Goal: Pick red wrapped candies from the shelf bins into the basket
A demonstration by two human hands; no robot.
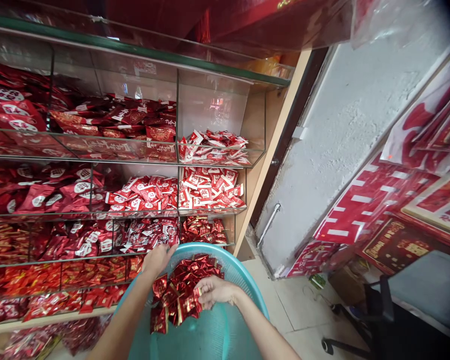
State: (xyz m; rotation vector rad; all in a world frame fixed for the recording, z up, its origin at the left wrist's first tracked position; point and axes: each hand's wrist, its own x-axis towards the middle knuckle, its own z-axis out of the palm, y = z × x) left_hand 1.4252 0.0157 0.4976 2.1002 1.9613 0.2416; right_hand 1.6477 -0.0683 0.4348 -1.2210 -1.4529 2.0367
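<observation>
Teal basket, red packets inside, right hand grip pinched on 1, left hand grip unclear from here

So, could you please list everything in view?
Basket: one, turquoise, before the shelves.
Packets: many, red and gold, in the basket.
Shelves: several, glass and pale wood, left and centre.
Shelf packets: many, red, orange and white, in compartments.
Bags: several, reddish, below the shelves.
Overhead goods: unclear, red, top.
Printed goods: several, red and white, right.
Wall: one, pale, right of shelves.
Floor: one, pale tiles, lower right.
Chair: one, black, lower right.
Left hand: one, bare, at the basket's rim.
Right hand: one, bare, fingers on a packet.
</observation>
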